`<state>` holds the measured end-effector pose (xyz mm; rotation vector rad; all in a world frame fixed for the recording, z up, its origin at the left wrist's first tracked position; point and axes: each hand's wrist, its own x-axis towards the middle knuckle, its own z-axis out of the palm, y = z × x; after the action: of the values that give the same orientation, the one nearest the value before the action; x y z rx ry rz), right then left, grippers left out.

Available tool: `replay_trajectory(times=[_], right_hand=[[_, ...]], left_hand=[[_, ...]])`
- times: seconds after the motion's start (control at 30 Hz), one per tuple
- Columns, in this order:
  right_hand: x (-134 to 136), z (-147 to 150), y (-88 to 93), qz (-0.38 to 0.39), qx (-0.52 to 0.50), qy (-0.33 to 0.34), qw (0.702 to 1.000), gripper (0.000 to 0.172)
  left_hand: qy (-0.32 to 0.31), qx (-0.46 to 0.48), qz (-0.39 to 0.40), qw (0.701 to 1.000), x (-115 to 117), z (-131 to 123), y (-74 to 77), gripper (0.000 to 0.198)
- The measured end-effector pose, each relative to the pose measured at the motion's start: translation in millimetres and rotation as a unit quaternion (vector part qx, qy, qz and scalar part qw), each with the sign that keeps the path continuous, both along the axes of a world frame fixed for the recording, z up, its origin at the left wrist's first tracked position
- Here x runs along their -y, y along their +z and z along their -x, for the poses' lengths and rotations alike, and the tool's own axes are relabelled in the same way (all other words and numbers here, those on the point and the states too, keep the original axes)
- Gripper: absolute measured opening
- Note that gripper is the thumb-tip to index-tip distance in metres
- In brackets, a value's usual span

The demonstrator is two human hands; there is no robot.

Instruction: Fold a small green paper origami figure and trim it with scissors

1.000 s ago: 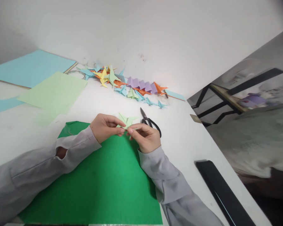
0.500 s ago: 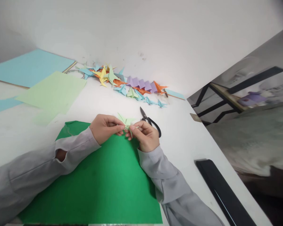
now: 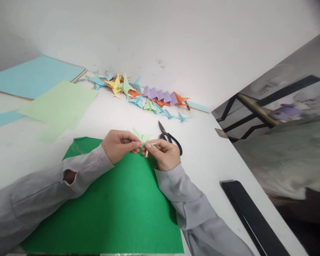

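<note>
Spreading beneath everything, the white table (image 3: 202,160) stays as it was; so does the green sheet (image 3: 117,209) under the forearms. Nothing has shifted in the blue paper stack (image 3: 40,78) at the far left, the long black bar (image 3: 256,220) at the right, or the pale-green paper sheet (image 3: 65,99) that overlaps the stack's near edge. Along the wall, the row of colourful origami figures (image 3: 116,87), with a purple pleated strip (image 3: 160,95) among them, is also unchanged.

What has altered is at the two hands. Over the last second the left hand (image 3: 120,145) has barely moved, while the right hand (image 3: 166,154) has made small adjustments of its fingertips. Both are closed in a thumb-and-finger pinch, with their tips almost meeting. Black-handled scissors (image 3: 162,128) lie untouched just beyond the right hand. Smallest of all, the pale-green folded figure (image 3: 143,137) is held between the two pinches, over the far edge of the green sheet; its pointed flaps spread upward and one slim point hangs below the right fingertips. The change looks like fine shaping rather than a new step, though the exact crease being worked is hidden.
</note>
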<state>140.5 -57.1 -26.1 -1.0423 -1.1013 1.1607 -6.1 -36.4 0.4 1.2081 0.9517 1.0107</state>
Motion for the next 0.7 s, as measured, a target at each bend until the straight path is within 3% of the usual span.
replay_trajectory(times=[0.5,0.7], right_hand=[[-0.1,5.0,-1.2,0.029,-0.022,-0.029,0.999,0.019],[1.2,7.4,-0.3,0.033,-0.01,-0.03,0.999,0.022]], left_hand=[[-0.001,0.028,0.034,0.999,-0.6,0.0,-8.6,0.01],[0.027,0.019,0.025,0.999,1.5,-2.0,-6.5,0.008]])
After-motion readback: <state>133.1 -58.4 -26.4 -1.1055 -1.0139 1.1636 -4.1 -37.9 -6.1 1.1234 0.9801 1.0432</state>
